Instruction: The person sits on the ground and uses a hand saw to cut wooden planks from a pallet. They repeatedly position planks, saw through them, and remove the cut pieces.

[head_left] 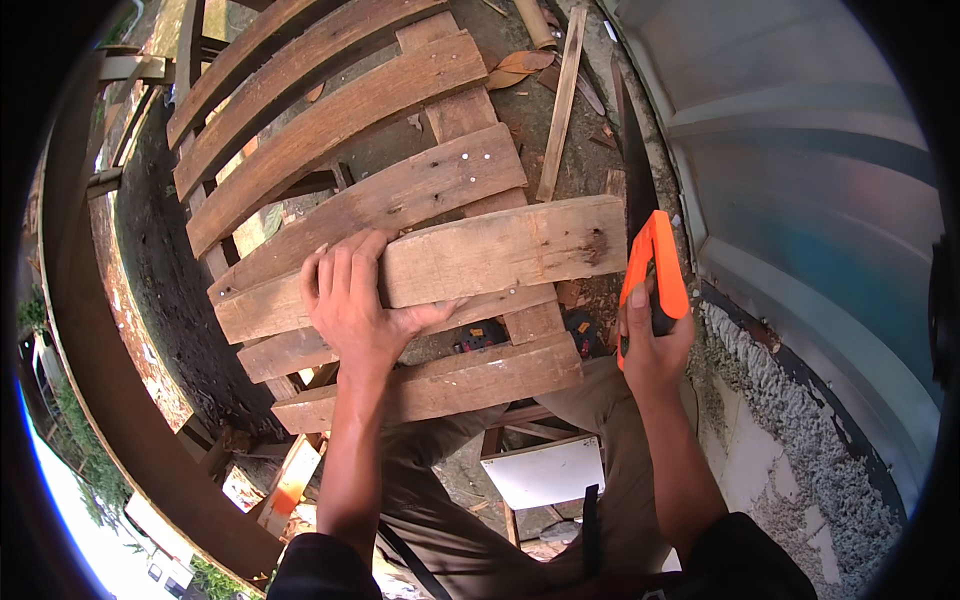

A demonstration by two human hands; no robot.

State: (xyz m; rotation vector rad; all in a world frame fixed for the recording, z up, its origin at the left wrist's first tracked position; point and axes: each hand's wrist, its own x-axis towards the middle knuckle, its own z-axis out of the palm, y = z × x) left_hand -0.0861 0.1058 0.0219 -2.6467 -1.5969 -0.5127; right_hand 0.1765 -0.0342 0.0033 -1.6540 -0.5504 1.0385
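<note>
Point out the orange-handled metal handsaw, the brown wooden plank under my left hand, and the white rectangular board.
Orange-handled metal handsaw (661, 232): head view, handle's upper end.
Brown wooden plank (470, 252): head view, broad face, right of your left hand (350, 300).
White rectangular board (545, 473): head view, its flat face.

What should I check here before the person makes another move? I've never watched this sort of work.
1. Right hand wrapped around the orange handle of the saw: ok.
2. Left hand on the board, well away from the saw blade: ok.
3. Blade touching the board's right end: cannot tell; it appears right beside it.
4. Gloves on: not ok; both hands are bare.
5. Board firmly fixed to the slatted wooden frame: cannot tell.
</note>
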